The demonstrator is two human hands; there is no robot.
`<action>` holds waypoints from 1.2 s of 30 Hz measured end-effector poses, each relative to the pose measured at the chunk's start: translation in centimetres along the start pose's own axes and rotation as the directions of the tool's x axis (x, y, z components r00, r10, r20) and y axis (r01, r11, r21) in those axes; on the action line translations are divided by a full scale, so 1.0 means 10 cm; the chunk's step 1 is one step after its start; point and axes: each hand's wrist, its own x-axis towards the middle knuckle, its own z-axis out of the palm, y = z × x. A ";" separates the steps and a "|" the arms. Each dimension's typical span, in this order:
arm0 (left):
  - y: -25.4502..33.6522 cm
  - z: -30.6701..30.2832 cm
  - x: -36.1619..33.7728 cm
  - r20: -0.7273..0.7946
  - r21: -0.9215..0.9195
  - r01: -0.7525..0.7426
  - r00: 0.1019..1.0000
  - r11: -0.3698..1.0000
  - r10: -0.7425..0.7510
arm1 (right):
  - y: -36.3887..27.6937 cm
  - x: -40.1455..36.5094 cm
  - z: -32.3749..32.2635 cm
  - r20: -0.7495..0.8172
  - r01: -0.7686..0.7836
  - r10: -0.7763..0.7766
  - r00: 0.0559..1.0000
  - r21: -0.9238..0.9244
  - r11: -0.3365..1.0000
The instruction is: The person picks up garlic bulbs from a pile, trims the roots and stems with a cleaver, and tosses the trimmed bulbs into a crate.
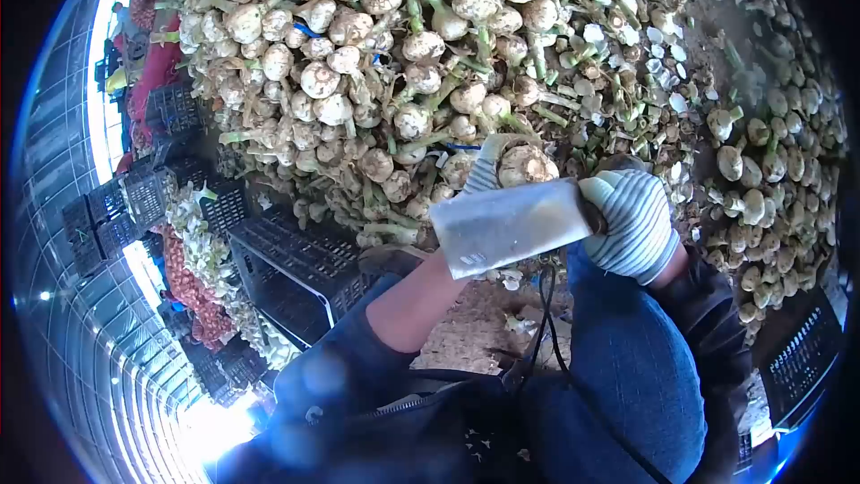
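In my right hand [632, 222], gloved in grey and white stripes, I grip the dark handle of a cleaver [511, 226]. Its broad metal blade points left, across my left forearm. My left hand [484, 167], in a similar glove, is mostly hidden behind the blade. Just beyond the blade's upper edge, a garlic bulb [527, 165] shows its brown root end upward, held by the left fingers as far as they can be seen. A large heap of garlic bulbs [320, 79] with soil and green stems lies right in front of my hands.
Cut stems and pale trimmings [618, 94] litter the ground ahead. Another garlic pile [775, 161] spreads along the right, near a black crate [800, 358]. More black crates [300, 255] stand at left, by filled red net bags [190, 282]. A dark cord [545, 323] hangs before my lap.
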 end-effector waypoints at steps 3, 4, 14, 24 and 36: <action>0.06 -0.13 0.05 -0.267 0.164 -0.123 0.950 0.979 0.164 | -0.06 0.00 -0.01 0.012 0.070 -0.070 0.998 -0.050 0.996; 0.06 -0.20 0.08 -0.199 0.257 -0.147 0.959 0.955 0.201 | -0.08 0.00 -0.02 0.008 0.095 -0.094 0.996 -0.080 0.992; -0.15 0.22 0.04 -0.381 0.711 -0.006 0.838 0.704 0.391 | -0.02 -0.02 0.03 0.028 0.143 -0.140 0.990 -0.113 0.983; -0.28 0.08 -0.14 -0.216 0.214 0.084 0.976 0.973 -0.036 | 0.89 -0.36 0.20 -0.102 -0.232 0.237 0.966 0.057 0.971; -0.10 0.10 0.03 -0.071 0.538 -0.291 0.919 0.791 0.387 | 0.34 -0.52 0.14 -0.130 -0.335 0.434 0.892 0.455 0.825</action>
